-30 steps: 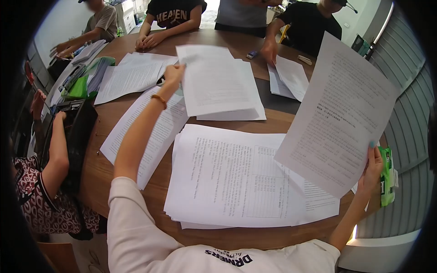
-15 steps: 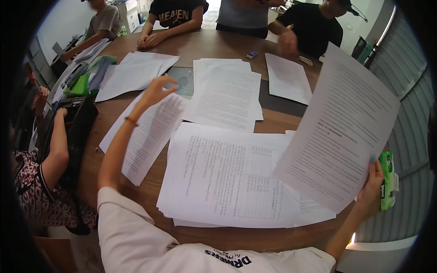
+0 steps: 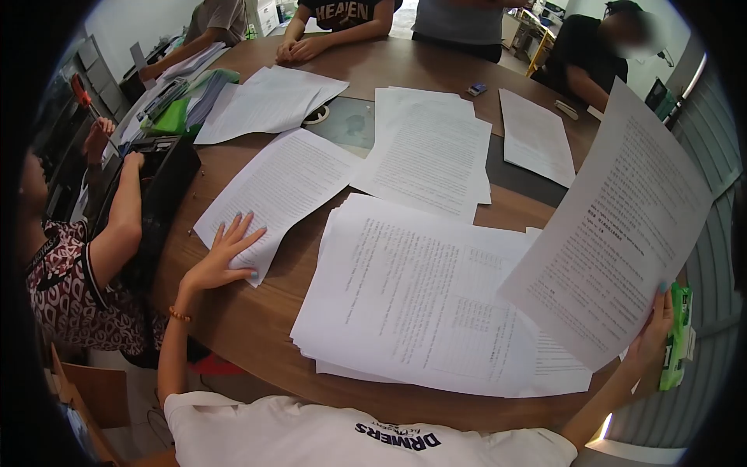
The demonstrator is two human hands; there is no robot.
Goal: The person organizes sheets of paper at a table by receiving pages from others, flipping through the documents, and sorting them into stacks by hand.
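My left hand [image 3: 227, 254] lies with spread fingers on the lower corner of a printed sheet [image 3: 284, 187] at the left of the table. In my right hand [image 3: 656, 327] a printed sheet of paper [image 3: 615, 226] is gripped by its lower right edge. That sheet is raised and tilted, with its lower left part over a large stack of printed papers [image 3: 412, 296] in front of me. Beyond the stack, another pile of printed sheets [image 3: 428, 152] rests at the middle of the table.
Papers [image 3: 264, 105] lie at the far left and more [image 3: 537, 136] at the far right of the wooden table [image 3: 249, 319]. A green packet [image 3: 678, 335] is beside my right hand. A person [image 3: 101, 265] sits at the left by a black bag [image 3: 148, 202]; several others are across the table.
My left hand has come down from above the left sheet onto its near corner, and that sheet has turned. The right hand still holds its raised sheet. The view has shifted left.
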